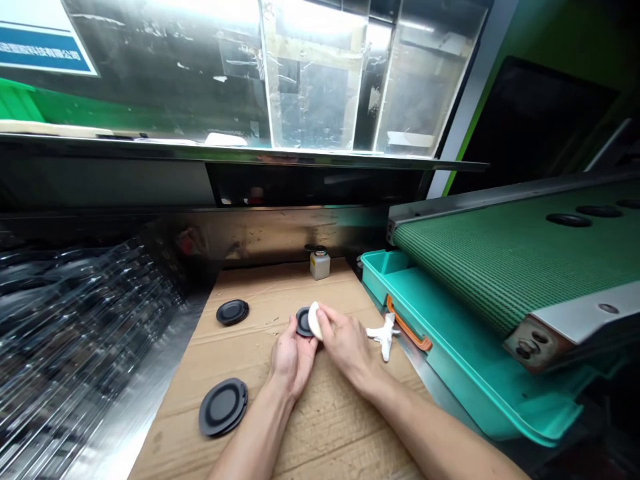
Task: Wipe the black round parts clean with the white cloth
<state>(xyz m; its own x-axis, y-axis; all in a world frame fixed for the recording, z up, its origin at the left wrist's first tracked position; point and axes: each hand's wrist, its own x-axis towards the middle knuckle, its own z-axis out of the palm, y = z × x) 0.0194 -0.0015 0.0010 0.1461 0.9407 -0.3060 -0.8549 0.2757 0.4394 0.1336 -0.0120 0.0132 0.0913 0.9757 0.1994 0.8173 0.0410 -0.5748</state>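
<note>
A small round black plastic disc (303,321) rests in my left hand (289,360), gripped at its edge by the fingers and thumb. My right hand (347,340) pinches a round white pad (315,321) and holds it up against the disc, covering part of its right side. Whether pad and disc touch cannot be made out. On the cardboard sheet (280,293) to the left lie black discs (233,312), with larger black discs (223,407) nearer to me; each group looks stacked. A crumpled white piece of cloth or paper (385,337) lies right of my right hand.
A small whitish bottle (320,265) stands at the cardboard's back edge. To the right is a teal tray (440,327) with an orange handle (407,327), below a green conveyor belt (500,247) carrying black discs (569,220). Clear plastic trays (85,333) fill the left side.
</note>
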